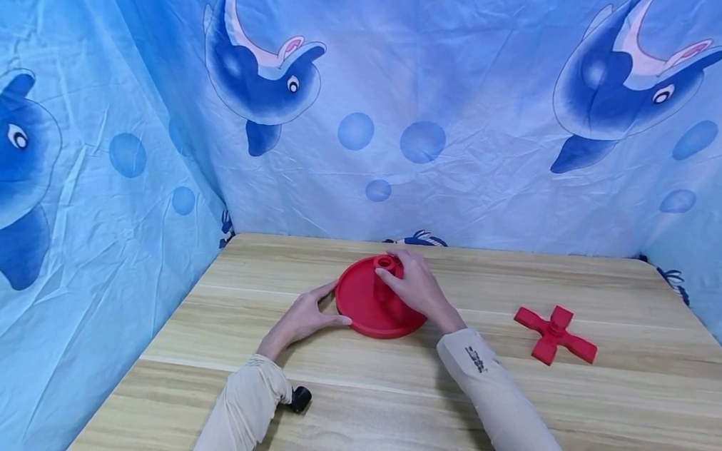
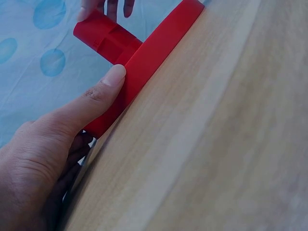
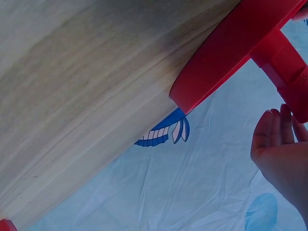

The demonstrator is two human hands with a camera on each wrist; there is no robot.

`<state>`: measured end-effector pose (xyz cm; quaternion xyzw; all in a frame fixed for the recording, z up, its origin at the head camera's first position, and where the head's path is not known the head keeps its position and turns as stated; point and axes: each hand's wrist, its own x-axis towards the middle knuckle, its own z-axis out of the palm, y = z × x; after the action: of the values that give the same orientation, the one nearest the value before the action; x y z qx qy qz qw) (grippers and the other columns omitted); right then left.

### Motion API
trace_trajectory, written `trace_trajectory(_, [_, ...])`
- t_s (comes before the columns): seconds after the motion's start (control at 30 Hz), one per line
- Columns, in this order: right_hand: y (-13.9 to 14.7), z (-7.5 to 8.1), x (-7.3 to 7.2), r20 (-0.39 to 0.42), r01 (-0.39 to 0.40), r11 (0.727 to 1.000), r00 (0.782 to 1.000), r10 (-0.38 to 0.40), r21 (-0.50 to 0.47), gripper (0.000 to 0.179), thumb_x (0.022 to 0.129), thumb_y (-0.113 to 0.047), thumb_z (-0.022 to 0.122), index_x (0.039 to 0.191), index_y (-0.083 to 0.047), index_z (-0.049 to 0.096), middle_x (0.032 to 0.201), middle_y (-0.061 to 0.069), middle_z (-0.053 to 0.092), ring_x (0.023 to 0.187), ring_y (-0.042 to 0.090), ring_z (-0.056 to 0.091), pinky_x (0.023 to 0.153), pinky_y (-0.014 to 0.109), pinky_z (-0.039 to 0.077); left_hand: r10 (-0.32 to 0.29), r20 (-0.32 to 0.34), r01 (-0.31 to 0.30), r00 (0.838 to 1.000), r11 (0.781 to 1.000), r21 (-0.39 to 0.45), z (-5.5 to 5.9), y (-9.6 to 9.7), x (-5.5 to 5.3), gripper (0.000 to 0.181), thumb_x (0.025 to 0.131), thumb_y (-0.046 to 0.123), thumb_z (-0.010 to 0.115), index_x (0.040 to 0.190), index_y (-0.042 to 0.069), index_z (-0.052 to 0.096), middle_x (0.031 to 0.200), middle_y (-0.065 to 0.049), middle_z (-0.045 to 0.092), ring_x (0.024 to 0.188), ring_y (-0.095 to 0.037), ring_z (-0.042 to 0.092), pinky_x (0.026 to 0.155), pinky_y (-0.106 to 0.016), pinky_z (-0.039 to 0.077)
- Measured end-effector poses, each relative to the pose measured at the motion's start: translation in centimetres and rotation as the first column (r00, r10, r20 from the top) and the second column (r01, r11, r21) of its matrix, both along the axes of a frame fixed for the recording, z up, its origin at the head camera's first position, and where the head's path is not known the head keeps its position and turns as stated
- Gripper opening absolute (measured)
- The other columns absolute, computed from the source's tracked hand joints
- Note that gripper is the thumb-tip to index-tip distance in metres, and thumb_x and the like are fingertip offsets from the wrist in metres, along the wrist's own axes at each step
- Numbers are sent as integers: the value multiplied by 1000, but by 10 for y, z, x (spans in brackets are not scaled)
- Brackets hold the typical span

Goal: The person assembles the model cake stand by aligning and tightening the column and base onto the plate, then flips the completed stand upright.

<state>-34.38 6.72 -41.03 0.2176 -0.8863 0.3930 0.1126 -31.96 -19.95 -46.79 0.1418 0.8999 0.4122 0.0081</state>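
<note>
Centrally in the head view, a red round dish (image 1: 360, 308) with a low raised rim lies on the wooden table (image 1: 357, 418), and a red hollow column (image 1: 383, 290) stands upright about its middle, a round hole in its top end. Small marks on the column's side, visible in both wrist views, are too small to read.

The right hand (image 1: 416, 288) reaches in from the lower right and holds the column near its top, thumb on the near side and fingers behind. Just left of the frame's middle, the left hand (image 1: 306, 317) grips the dish's left edge, its thumb pressing on the rim. The two hands are apart, on opposite sides of the column.

Right of centre, well apart from the dish, a red four-armed cross (image 1: 555, 333) lies on the table with a short round boss at its middle. Beige sleeves (image 1: 512, 418) cover both forearms; a black cylinder (image 1: 301, 399) juts from the left cuff at lower centre-left. Across the top and sides hangs a blue backdrop (image 1: 487, 186) printed with bubbles and cartoon dolphins (image 1: 245, 72), including one at the left edge and another at upper right.
</note>
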Motion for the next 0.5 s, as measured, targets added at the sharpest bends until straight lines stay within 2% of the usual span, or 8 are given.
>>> trace_trajectory(0.5, [1,1,1,15,3,1000,1000,-3,3,58,98,-28,74,146,-3,56,142,17,56,132,35,49,95,50,57,-1,-15,1,1000,1000,-14,0,0,0,99,79,49,89,160,16,43,158,-11,46,146,-31,39,118,-52,35])
